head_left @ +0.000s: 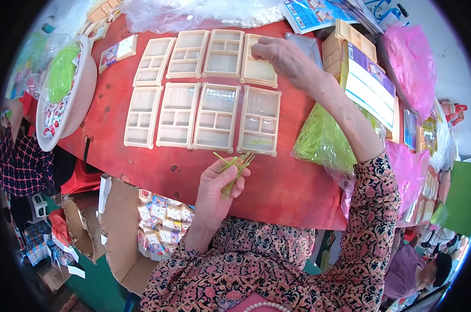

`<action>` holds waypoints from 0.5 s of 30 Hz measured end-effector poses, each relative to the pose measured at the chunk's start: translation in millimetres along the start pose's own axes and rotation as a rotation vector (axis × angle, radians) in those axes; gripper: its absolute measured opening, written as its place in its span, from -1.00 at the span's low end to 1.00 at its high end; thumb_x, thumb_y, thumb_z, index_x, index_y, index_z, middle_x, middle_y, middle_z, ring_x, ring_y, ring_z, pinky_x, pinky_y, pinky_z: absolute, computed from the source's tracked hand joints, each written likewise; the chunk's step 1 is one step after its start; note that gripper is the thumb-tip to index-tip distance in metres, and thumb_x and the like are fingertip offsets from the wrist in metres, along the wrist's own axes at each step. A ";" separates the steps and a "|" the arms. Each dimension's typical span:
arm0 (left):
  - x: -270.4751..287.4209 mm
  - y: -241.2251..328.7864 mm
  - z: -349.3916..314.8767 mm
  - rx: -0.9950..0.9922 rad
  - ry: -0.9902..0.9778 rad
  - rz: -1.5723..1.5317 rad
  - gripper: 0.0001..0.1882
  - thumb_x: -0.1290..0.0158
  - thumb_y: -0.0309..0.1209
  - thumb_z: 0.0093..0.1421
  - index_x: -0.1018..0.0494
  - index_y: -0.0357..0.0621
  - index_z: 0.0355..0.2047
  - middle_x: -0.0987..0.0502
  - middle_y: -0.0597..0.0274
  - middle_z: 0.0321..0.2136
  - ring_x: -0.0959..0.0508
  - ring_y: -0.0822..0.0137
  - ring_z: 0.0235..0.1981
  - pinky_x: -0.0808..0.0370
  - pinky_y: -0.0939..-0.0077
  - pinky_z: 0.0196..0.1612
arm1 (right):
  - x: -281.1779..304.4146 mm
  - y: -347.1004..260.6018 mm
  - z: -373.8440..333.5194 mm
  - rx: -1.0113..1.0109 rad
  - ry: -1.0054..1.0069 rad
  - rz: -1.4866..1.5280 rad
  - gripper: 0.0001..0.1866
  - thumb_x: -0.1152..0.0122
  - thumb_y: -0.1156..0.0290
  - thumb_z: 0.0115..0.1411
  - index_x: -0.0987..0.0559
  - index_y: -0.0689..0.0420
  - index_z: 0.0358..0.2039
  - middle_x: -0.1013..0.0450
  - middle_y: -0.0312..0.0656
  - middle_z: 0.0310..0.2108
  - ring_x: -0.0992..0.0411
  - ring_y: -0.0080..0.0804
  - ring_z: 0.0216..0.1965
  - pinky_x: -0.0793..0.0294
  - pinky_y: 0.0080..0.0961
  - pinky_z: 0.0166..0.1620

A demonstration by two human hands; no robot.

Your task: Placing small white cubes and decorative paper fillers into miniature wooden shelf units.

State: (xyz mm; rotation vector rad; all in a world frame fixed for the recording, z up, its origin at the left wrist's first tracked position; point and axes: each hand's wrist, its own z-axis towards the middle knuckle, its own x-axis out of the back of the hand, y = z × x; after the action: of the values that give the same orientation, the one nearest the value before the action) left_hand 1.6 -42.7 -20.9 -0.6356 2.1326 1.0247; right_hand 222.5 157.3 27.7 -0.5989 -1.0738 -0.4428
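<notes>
My left hand (218, 183) is closed around a bundle of thin green sticks (241, 160), just above the near edge of the red table. Two rows of cream compartment trays (178, 115) lie in front of me. Reaching to the far row, my right hand (283, 56) is over its rightmost tray (260, 73), fingers pinched together; what they hold, if anything, is hidden. In the near row, the rightmost tray (259, 106) has a few green sticks in the compartment closest to me.
A plastic bag of green sticks (324, 132) lies right of the trays, beside stacked cream trays (331, 52). At left stands a white basin (87, 78) with small wrapped pieces. Below the table edge is an open cardboard box (123, 234) of packed sets. A person's arm (17, 117) shows far left.
</notes>
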 end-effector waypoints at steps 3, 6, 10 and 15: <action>0.5 1.7 -1.1 -0.003 0.017 0.011 -0.80 0.02 -0.49 0.19 -0.42 -0.26 -0.17 -0.54 0.03 -0.38 -0.46 0.49 -0.55 -0.32 0.71 -0.58 | -2.6 3.3 5.7 -0.012 -0.007 0.041 -0.85 0.08 0.68 -0.01 -0.39 0.33 -0.37 -0.37 0.04 -0.40 -0.37 0.04 -0.34 -0.35 -0.26 -0.32; 2.3 4.8 -1.6 -0.020 0.022 -0.011 -0.79 0.02 -0.49 0.19 -0.42 -0.27 -0.17 -0.54 0.03 -0.38 -0.46 0.49 -0.55 -0.32 0.71 -0.58 | -2.8 5.8 11.7 -0.020 -0.024 0.080 -0.88 0.07 0.68 -0.02 -0.37 0.34 -0.41 -0.35 0.04 -0.46 -0.35 0.01 -0.39 -0.32 -0.28 -0.35; 1.2 7.6 0.4 -0.014 0.029 -0.015 -0.79 0.02 -0.49 0.19 -0.42 -0.27 -0.16 -0.54 0.03 -0.38 -0.46 0.49 -0.55 -0.32 0.71 -0.59 | -4.5 8.6 15.3 -0.020 -0.037 0.086 -0.90 0.04 0.68 -0.02 -0.37 0.33 -0.42 -0.34 0.02 -0.50 -0.33 -0.03 -0.43 -0.31 -0.32 -0.37; 1.1 10.3 -1.1 -0.031 0.024 -0.012 -0.78 0.03 -0.49 0.19 -0.41 -0.28 -0.15 -0.54 0.03 -0.38 -0.46 0.48 -0.55 -0.31 0.72 -0.59 | 5.8 13.6 15.4 -0.171 -0.034 0.102 -0.92 -0.01 0.63 0.03 -0.40 0.30 -0.40 -0.37 -0.05 -0.50 -0.36 -0.12 -0.44 -0.33 -0.35 -0.35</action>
State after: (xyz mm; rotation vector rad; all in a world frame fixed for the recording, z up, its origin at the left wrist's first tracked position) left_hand -6.4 -37.9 -16.2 -0.6779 2.1344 1.0500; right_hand 222.7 177.3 35.0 -0.8109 -1.0394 -0.4394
